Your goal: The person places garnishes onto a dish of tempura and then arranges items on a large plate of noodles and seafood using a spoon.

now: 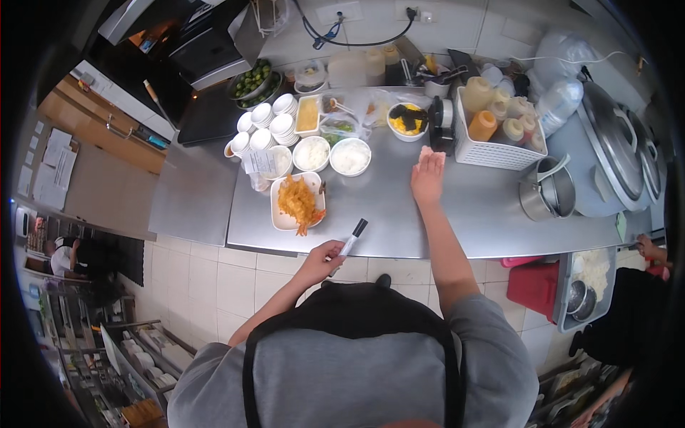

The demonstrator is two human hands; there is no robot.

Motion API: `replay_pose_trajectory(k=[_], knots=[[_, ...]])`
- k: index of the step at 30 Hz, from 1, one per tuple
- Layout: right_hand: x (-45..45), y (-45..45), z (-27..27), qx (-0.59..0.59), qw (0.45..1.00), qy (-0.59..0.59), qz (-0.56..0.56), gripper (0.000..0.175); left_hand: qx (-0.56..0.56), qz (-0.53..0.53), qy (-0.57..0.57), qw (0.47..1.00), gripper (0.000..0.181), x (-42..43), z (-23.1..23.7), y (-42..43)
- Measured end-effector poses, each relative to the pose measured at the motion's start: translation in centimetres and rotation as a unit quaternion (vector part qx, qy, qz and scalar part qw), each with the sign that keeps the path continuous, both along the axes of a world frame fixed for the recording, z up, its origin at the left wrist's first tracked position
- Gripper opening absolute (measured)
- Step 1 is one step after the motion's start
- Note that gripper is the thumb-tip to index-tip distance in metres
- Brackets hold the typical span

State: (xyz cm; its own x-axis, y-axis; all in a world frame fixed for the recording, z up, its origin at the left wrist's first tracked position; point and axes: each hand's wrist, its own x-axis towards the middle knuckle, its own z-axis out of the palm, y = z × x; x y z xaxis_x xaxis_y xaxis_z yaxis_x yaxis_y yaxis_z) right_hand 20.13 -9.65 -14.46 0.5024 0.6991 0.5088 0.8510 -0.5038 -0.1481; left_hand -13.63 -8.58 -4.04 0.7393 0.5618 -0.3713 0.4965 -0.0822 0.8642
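My left hand (323,260) grips a marker pen (351,240), its black-capped end pointing up and away over the counter's front edge. On the steel counter (390,208) my right hand (428,179) presses a pink cloth (432,154), close to a black and silver device (441,125). Just beyond the cloth is a white bowl (408,135) with yellow food topped by dark strips. Left of centre sits a white dish (278,214) of fried, battered food (298,200), with orange shrimp tails showing. Bowls of white rice (350,157) stand behind it, one partly covered by a printed slip (260,161).
Stacked white cups (283,125) and a tub of yellowish food (307,113) are behind the rice. To the right are a white basket of squeeze bottles (497,152), a metal pot (546,195) and large lidded cookers (615,144). Another person's hand (646,246) shows at far right.
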Motion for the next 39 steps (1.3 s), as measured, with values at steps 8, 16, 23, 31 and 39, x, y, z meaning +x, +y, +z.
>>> replay_pose_trajectory(k=[8,16,23,31,39], knots=[[-2.3,8.4,0.5,0.004,0.982,0.037,0.183,0.056,-0.314,0.106,-0.095,0.939,0.027,0.4,4.6,-0.4],[-4.7,5.3,-0.3,-0.042,0.985,0.083,0.147,0.053,-0.405,0.096,-0.183,0.890,0.037,2.1,5.6,1.2],[-15.0,-4.1,2.8,0.012,0.981,0.072,0.182,0.043,-0.466,0.051,-0.183,0.864,0.044,0.0,5.4,1.1],[-20.0,-6.8,5.3,0.098,0.903,0.324,0.266,0.022,-0.470,0.016,-0.164,0.867,0.039,-7.0,4.8,1.5],[-27.0,-4.4,14.7,-0.073,0.967,0.010,0.243,0.067,-0.426,0.078,-0.194,0.880,0.027,-13.5,4.3,2.6]])
